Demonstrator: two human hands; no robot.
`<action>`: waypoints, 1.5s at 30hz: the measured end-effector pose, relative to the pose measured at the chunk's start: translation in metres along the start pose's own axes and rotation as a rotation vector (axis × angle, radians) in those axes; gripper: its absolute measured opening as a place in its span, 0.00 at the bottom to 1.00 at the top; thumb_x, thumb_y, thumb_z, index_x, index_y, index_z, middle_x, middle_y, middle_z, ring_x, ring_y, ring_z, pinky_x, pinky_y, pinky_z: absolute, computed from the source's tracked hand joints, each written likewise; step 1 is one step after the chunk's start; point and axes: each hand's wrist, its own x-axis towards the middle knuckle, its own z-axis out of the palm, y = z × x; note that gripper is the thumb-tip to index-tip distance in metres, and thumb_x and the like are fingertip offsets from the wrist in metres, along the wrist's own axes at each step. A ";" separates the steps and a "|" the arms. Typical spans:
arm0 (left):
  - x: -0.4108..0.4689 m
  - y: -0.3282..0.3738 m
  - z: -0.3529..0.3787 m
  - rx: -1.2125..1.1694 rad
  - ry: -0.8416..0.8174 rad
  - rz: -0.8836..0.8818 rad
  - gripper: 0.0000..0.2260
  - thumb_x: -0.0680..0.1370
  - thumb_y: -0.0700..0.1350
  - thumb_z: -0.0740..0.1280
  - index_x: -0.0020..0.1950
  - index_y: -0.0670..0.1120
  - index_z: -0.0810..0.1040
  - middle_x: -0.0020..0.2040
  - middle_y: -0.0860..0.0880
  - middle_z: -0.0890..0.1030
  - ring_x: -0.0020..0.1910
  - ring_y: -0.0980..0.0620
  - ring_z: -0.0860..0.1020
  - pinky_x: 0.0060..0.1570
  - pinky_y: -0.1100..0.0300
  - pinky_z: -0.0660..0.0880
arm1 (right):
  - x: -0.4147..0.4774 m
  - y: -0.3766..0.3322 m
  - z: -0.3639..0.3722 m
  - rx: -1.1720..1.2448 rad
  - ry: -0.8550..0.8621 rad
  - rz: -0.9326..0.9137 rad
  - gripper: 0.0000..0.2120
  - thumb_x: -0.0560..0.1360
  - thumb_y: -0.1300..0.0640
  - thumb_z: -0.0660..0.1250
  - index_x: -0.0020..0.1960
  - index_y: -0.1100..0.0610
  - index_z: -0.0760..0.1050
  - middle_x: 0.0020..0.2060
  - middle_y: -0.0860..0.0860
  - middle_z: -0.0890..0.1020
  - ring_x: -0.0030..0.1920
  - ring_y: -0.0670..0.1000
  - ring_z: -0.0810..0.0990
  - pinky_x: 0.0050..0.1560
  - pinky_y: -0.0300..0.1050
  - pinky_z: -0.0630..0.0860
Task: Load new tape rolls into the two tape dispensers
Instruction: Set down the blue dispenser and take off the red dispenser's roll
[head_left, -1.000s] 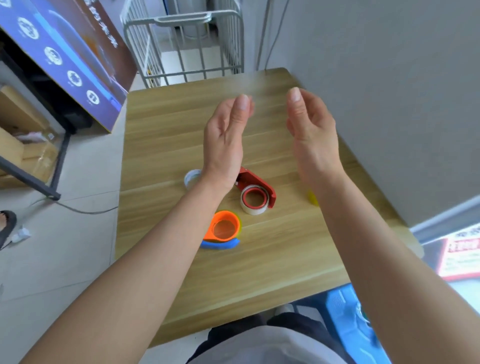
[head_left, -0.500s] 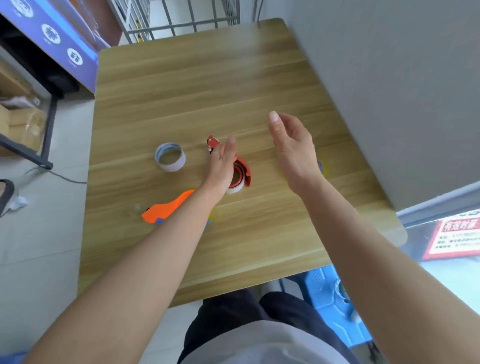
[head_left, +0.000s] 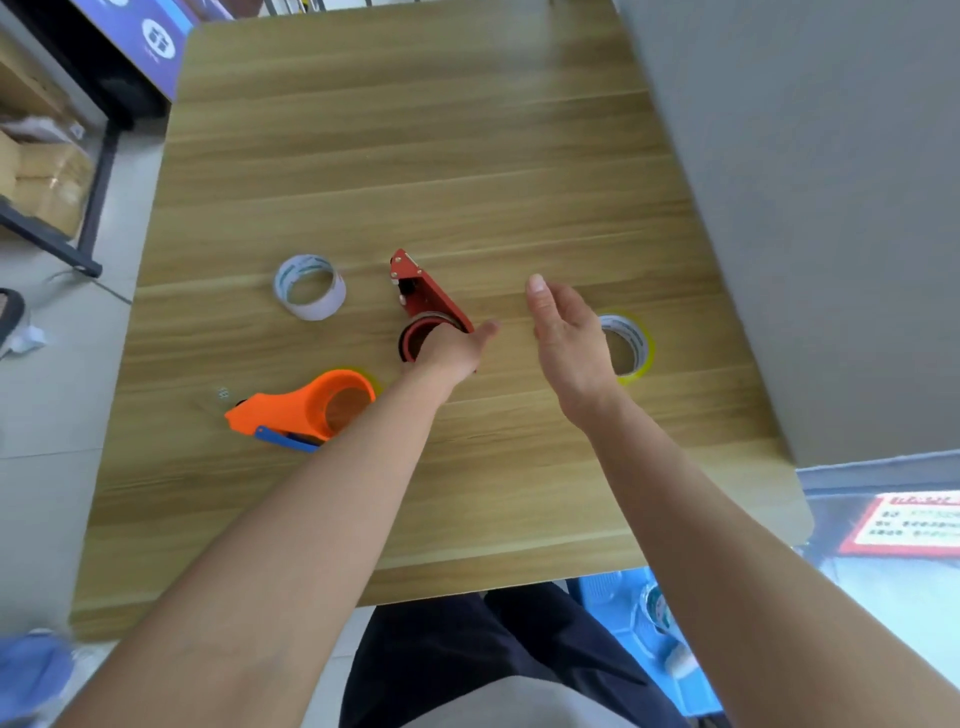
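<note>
two tape dispensers lie on the pale wooden table (head_left: 467, 156), one red metal dispenser (head_left: 423, 296) and one orange plastic dispenser with a blue handle (head_left: 306, 408), alongside two loose rolls: a white tape roll (head_left: 310, 286) and a yellowish clear tape roll (head_left: 631, 345). the left hand (head_left: 452, 349) reaches over the red one, fingers hidden so i cannot tell their state. the right hand (head_left: 569, 338) hovers open, fingers together, beside the yellowish roll.

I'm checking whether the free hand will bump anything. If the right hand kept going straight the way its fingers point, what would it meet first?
Probably nothing: the right hand points up the bare wooden table. The yellow-edged tape roll sits beside it, out of that line. Height is unclear.
</note>
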 end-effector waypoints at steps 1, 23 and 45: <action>0.001 0.000 0.000 0.016 0.031 -0.008 0.22 0.73 0.62 0.61 0.47 0.42 0.75 0.38 0.50 0.75 0.54 0.41 0.76 0.65 0.43 0.66 | 0.001 0.001 0.001 -0.001 -0.009 0.004 0.14 0.79 0.42 0.59 0.52 0.53 0.73 0.36 0.37 0.71 0.37 0.37 0.72 0.41 0.30 0.70; -0.094 0.014 -0.081 0.276 0.093 0.594 0.06 0.75 0.42 0.61 0.49 0.41 0.73 0.50 0.41 0.76 0.55 0.40 0.72 0.57 0.52 0.64 | 0.000 -0.081 0.045 0.143 -0.230 0.372 0.08 0.68 0.54 0.74 0.43 0.57 0.79 0.38 0.53 0.83 0.41 0.53 0.81 0.43 0.49 0.80; -0.071 -0.009 -0.161 0.399 0.111 0.768 0.08 0.69 0.43 0.72 0.42 0.48 0.74 0.38 0.53 0.71 0.46 0.44 0.75 0.43 0.56 0.66 | -0.023 -0.110 0.057 0.075 -0.356 0.213 0.16 0.70 0.52 0.72 0.53 0.62 0.79 0.43 0.57 0.83 0.45 0.55 0.80 0.52 0.50 0.76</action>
